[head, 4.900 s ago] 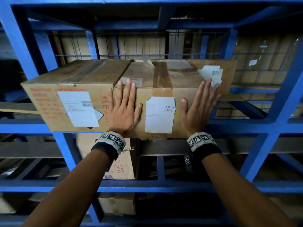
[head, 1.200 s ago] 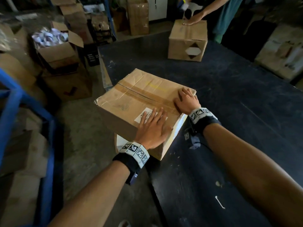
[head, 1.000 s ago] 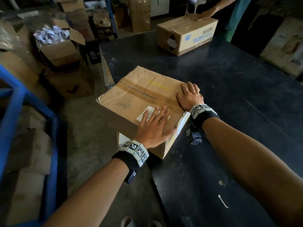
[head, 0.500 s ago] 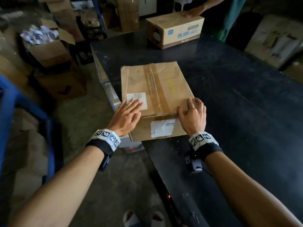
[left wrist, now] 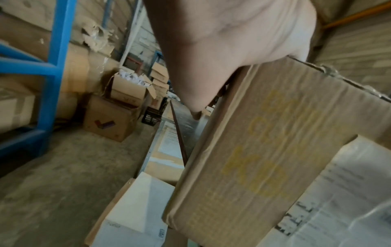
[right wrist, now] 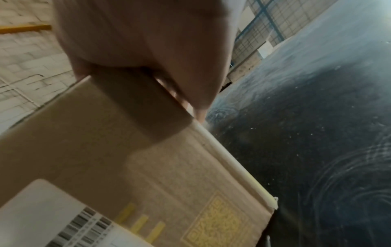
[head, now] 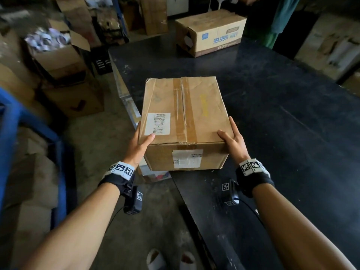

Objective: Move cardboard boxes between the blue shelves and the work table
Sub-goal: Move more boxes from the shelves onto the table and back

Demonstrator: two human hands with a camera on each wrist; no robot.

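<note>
A taped brown cardboard box with white labels sits at the near left edge of the black work table, its left side overhanging the edge. My left hand grips its near left corner, thumb on top and fingers down the side. My right hand grips the near right corner the same way. The left wrist view shows my left hand against the box. In the right wrist view my right hand clasps the box just above the table.
A second printed box stands at the table's far end beside a person in green. On the floor to the left are an open box of white items, a closed box and a black crate. The blue shelf frame is at the far left.
The box has been turned square and slid onto the table. My hands have moved from its top face to its left and right sides. The other person's hand has left the far box.
</note>
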